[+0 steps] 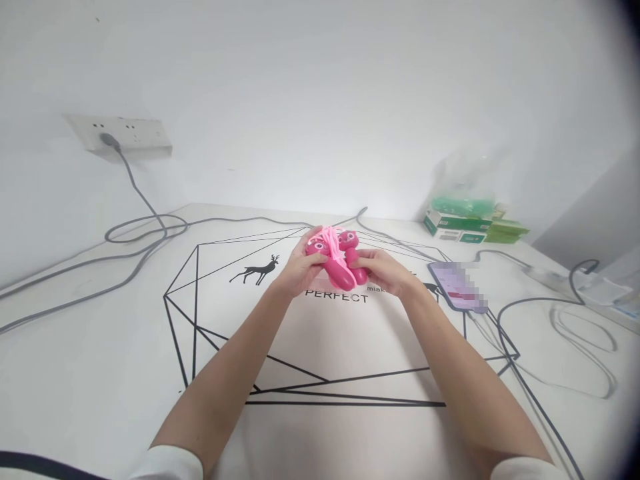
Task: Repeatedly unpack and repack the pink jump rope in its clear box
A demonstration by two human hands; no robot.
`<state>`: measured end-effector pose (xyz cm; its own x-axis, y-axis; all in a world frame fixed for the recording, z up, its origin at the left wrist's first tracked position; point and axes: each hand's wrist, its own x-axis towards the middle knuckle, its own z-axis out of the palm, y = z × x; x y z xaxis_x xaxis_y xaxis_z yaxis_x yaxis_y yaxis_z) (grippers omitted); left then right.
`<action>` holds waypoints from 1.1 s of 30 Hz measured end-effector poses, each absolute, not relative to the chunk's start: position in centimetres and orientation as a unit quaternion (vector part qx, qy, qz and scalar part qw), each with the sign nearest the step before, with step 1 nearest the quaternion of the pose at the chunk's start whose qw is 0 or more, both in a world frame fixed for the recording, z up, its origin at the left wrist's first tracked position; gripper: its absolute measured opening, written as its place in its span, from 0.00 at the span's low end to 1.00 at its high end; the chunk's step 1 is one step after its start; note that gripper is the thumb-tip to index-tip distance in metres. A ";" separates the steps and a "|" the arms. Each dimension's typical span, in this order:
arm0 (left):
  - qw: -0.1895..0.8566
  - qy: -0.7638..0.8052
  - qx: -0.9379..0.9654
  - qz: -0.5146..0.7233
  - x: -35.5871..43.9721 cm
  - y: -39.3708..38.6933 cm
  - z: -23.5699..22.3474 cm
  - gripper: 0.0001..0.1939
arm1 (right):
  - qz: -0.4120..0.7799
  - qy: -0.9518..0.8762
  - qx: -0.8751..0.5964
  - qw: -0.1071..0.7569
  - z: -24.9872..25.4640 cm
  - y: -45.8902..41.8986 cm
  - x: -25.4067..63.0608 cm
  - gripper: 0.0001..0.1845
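Observation:
A bundled pink jump rope [341, 272] is held up over the table, at the middle of the view. Its two darker pink handles have knobby ends with round eye-like spots, and lighter pink cord is looped around them. My left hand [300, 268] is closed on the left side of the bundle, thumb lying across a handle. On the right, my right hand [379, 267] pinches the other handle between thumb and fingers. Parts of the fingers are hidden behind the bundle.
The white table bears a printed deer [257, 269] and black lines. To the right lie a phone [455, 287], grey cables [530, 301] and green-and-white boxes [457, 223] under a plastic bag [465, 187]. A cable [131, 175] runs from the wall socket [145, 137] at left.

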<state>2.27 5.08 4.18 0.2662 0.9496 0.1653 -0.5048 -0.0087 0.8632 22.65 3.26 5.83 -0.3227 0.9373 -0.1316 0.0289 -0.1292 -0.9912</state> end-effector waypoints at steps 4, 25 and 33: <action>0.677 0.241 0.488 0.496 1.9 4.5 4.5 0.37 | 0.660 -0.512 -0.423 0.350 5.1 2.2 22.9 0.12; 0.681 0.193 0.526 0.472 1.8 3.8 4.8 0.35 | 0.774 -0.455 -0.303 0.319 3.7 -0.3 22.4 0.23; 0.683 0.214 0.518 0.468 2.3 4.1 4.3 0.42 | 0.754 -0.446 -0.338 0.343 3.3 -0.2 22.4 0.20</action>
<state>2.26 4.10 4.32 0.4702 0.8614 0.1922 -0.4180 0.0256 0.9081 22.35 -0.18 3.33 -0.5366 0.8190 -0.2035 -0.2156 -0.3661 -0.9052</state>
